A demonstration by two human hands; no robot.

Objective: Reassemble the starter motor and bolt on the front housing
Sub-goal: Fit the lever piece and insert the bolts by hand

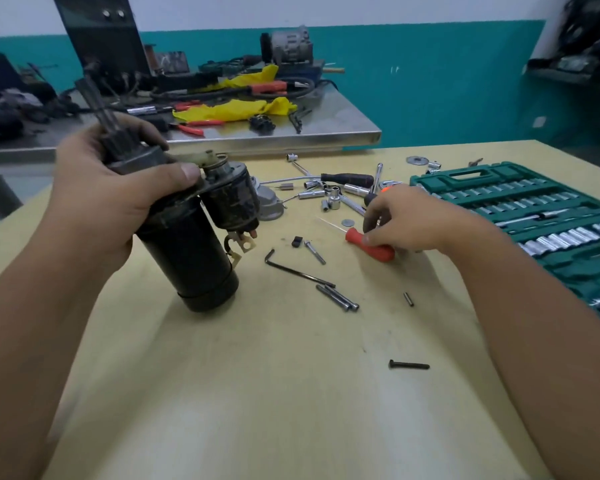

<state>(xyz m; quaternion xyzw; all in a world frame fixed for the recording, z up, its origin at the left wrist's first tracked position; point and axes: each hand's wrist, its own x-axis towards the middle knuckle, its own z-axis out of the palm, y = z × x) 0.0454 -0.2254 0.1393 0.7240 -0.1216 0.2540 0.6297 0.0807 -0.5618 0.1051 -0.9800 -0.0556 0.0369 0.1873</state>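
- Now, bare tabletop fills the lower frame; tools crowd centre right.
- Left hand, upper left, fingers wrapped round the tilted starter motor.
- Right hand curls onto the red screwdriver.

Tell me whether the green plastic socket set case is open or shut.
Open: the green plastic socket set case lies spread flat on the table, its rows of chrome sockets exposed.

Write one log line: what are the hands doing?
left hand: grips starter motor, tilted on table | right hand: on red screwdriver | front housing: off
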